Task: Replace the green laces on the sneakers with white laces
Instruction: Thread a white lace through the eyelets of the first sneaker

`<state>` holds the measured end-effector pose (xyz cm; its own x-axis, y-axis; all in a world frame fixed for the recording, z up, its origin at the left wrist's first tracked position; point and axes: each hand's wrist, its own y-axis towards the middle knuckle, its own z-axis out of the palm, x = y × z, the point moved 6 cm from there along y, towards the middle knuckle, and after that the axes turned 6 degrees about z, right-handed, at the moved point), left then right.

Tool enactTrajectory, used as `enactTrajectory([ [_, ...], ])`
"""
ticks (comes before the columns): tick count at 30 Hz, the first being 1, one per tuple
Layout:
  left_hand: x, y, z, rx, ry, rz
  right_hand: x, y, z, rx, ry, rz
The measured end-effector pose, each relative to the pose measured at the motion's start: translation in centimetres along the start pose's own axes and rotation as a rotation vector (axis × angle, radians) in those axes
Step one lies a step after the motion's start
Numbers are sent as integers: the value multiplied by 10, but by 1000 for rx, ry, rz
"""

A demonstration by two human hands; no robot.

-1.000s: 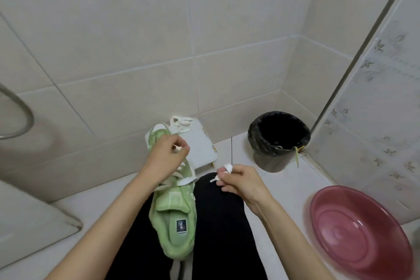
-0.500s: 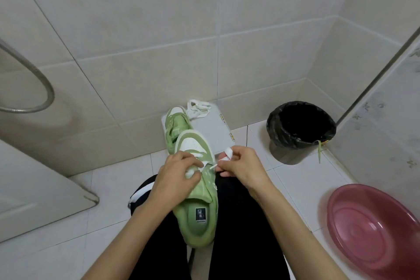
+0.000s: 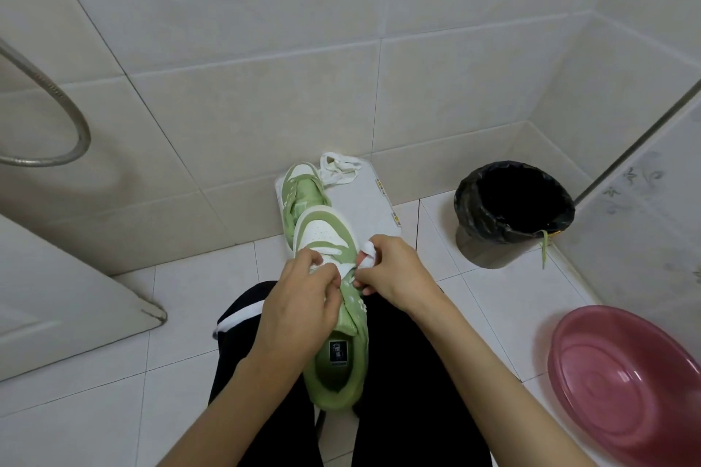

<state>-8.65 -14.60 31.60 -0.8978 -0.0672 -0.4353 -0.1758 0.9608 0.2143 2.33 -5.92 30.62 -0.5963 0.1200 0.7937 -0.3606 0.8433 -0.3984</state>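
1. Sneaker 1, green and white, lies on the lap between the black trouser legs. Its toe points away from the person and its heel opening is nearest the camera.
2. White lace crosses the front eyelets of Sneaker 1.
3. Left hand: the grip is clamped on the white lace at the left eyelet row, with the fingers curled over the tongue.
4. Right hand: the grip is clamped on the same lace at the right eyelet row. A loop of lace shows above the fingers.
5. Sneaker 2 rests on a white platform on the floor against the wall, just beyond Sneaker 1.
6. Spare white lace lies bundled on the platform, touching Sneaker 2.
7. Black-lined bin stands to the right, with a green lace hanging over its rim.
8. Pink basin sits on the floor at the near right.
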Motion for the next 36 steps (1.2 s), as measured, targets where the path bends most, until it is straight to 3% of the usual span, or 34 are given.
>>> enactTrajectory([
  [6,5,-8,1,86,-96,-84,-4,-1,2,-9,42,18],
  [10,8,-12,0,150,-91,-92,-1,-3,4,-70,-56,-14],
  [18,0,-4,7,45,-72,-227,-1,9,9,106,82,161],
  [23,5,13,13,95,4,-276,-2,15,6,214,204,255],
  [36,13,10,22,102,-149,-177,-7,16,2,202,158,186],
])
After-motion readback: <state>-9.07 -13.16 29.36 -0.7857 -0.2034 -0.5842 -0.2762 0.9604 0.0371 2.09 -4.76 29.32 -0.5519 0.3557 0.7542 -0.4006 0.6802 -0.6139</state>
